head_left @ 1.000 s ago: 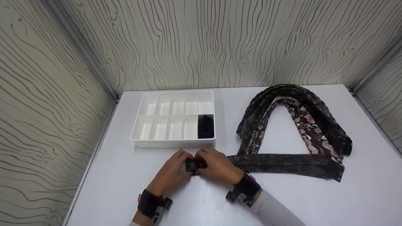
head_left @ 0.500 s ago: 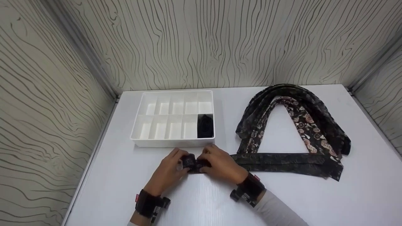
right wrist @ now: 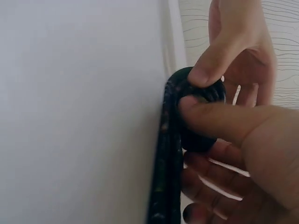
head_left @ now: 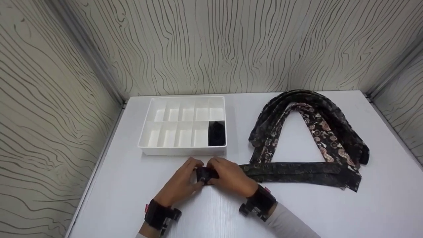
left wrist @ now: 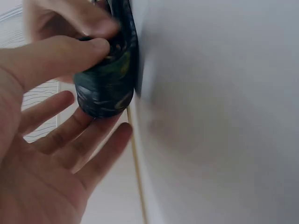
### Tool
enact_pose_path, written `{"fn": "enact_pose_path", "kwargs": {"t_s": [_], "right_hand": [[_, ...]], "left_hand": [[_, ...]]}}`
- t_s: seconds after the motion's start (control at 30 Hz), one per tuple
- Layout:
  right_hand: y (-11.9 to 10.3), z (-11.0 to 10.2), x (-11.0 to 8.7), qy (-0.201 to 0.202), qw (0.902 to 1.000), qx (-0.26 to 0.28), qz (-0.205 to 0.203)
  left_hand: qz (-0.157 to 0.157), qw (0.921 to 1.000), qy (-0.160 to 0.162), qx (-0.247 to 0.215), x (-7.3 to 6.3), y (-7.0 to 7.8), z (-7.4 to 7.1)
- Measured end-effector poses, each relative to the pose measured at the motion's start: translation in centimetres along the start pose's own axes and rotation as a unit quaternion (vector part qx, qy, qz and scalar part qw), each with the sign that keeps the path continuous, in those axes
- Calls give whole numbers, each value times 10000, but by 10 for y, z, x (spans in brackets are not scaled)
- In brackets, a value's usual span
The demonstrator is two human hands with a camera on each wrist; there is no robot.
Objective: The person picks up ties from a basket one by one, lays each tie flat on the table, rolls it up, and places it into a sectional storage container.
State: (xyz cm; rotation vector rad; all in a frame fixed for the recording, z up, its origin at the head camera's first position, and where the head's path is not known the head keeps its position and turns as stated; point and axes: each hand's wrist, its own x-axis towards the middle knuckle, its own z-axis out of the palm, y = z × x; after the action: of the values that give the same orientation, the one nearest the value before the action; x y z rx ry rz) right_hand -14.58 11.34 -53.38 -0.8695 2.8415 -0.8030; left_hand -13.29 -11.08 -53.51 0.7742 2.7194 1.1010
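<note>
viewed from the head camera, i locate the coil of a dark patterned necktie [head_left: 205, 176] on the table [head_left: 211, 215], in front of the white divided box [head_left: 181, 151]. change noted: compared with half a second ago, the coil sits closer to the right hand [head_left: 233, 177], and the hands stand slightly nearer together. grip: the right hand and the left hand [head_left: 180, 183] both grasp the coil, thumbs pressing its near side. i judge the rolling advancing but incomplete: a long flat length [head_left: 297, 172] extends rightward, meeting the other neckties [head_left: 325, 132].
</note>
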Motion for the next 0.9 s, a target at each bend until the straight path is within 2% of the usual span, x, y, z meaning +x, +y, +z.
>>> {"fn": "enact_pose_path", "kwargs": {"t_s": [0.17, 0.3, 0.5, 0.7, 0.9], "right_hand": [[1, 0, -3, 6, 9999, -113, 9], [2, 3, -7, 200, 9994, -280, -75], [4, 6, -12, 266, 9994, -206, -119], [7, 3, -15, 252, 9997, 12, 47], [11, 1, -15, 292, 9996, 27, -17]], "left_hand": [[62, 10000, -17, 32, 0, 0, 4], [120, 9998, -85, 152, 1, 1, 6], [274, 9980, -30, 567, 1, 3, 6], [376, 9989, 6, 266, 1, 5, 9], [341, 9986, 104, 390, 1, 8, 9]]}}
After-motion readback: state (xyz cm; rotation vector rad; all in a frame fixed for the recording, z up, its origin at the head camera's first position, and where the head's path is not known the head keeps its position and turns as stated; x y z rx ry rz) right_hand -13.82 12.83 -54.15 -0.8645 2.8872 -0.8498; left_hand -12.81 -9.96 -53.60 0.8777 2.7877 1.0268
